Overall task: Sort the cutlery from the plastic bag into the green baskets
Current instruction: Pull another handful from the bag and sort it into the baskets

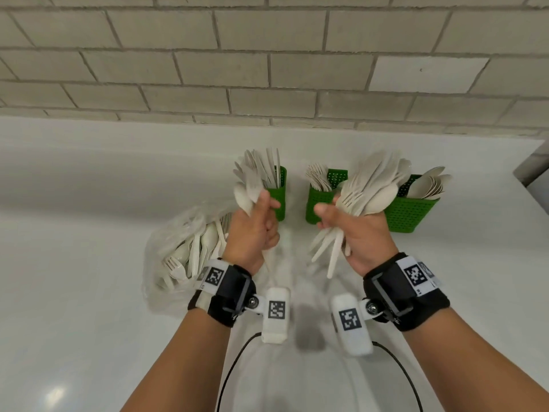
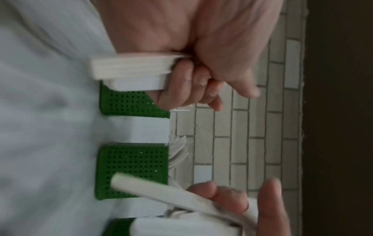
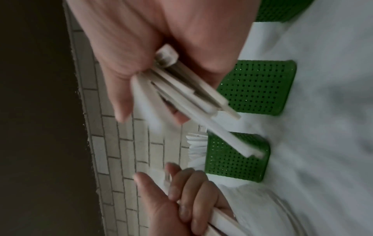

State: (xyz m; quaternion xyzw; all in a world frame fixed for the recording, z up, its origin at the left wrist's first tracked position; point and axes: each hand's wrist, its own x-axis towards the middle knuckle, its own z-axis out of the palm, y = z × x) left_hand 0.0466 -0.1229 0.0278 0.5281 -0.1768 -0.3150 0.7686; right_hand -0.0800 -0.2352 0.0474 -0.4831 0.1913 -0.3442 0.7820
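Note:
Above the white counter, my left hand [image 1: 261, 218] grips a small bunch of pale plastic cutlery [image 1: 248, 185], spoon bowls and fork heads pointing up. My right hand [image 1: 335, 217] holds a larger mixed bunch [image 1: 374, 185] of forks, spoons and knives by the handles [image 3: 181, 92]. Behind the hands stand three green baskets: the left one [image 1: 279, 197] with upright pieces, the middle one [image 1: 319, 203] with forks, the right one [image 1: 411, 214] with spoons. The clear plastic bag [image 1: 181, 245] lies left of my left wrist with more cutlery inside.
A grey brick wall [image 1: 267, 69] rises right behind the baskets. The counter's right edge [image 1: 531, 179] runs near the right basket. Black cables [image 1: 234, 361] trail from the wrist cameras over the near counter.

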